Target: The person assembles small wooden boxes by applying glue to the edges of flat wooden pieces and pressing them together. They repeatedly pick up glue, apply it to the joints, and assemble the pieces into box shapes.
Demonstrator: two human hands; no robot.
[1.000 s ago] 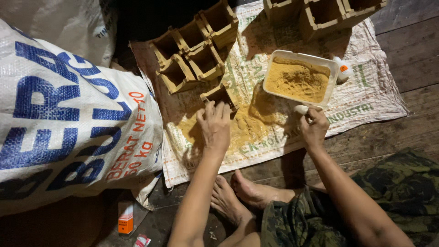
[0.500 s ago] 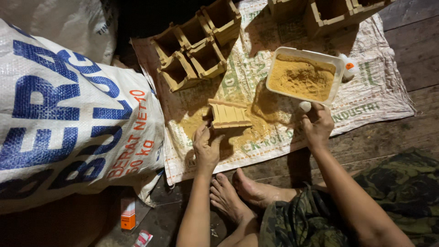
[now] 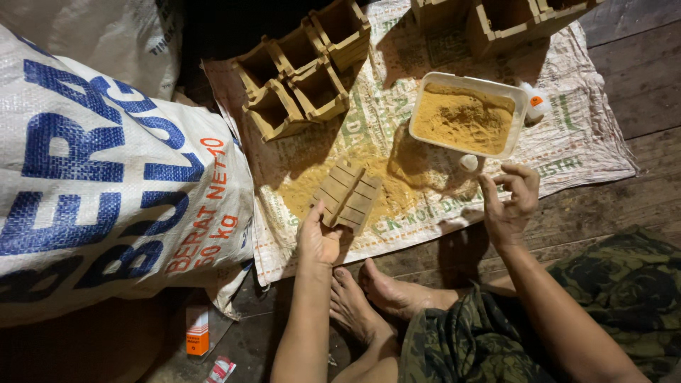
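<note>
Wooden floor (image 3: 624, 106), dim light, woven mat (image 3: 582, 142) spread on it. Big white sack (image 3: 106, 191) at 9 o'clock. Small wooden boxes (image 3: 305, 78) at 11 o'clock. Left hand (image 3: 319, 237) centre, fingers clamped on ridged wooden piece (image 3: 349, 196), which sits tilted over yellow powder (image 3: 305, 188) on mat. White tray (image 3: 464, 113) of powder at 1 o'clock. Right hand (image 3: 511, 202) at 3 o'clock, fingers curled loosely, apart, holding nothing.

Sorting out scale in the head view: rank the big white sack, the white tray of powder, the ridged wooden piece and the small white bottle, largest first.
1. Sack, though it lies nearer the camera.
2. Tray.
3. Ridged wooden piece, held by the left hand.
4. Bottle, partly hidden behind the tray.
</note>
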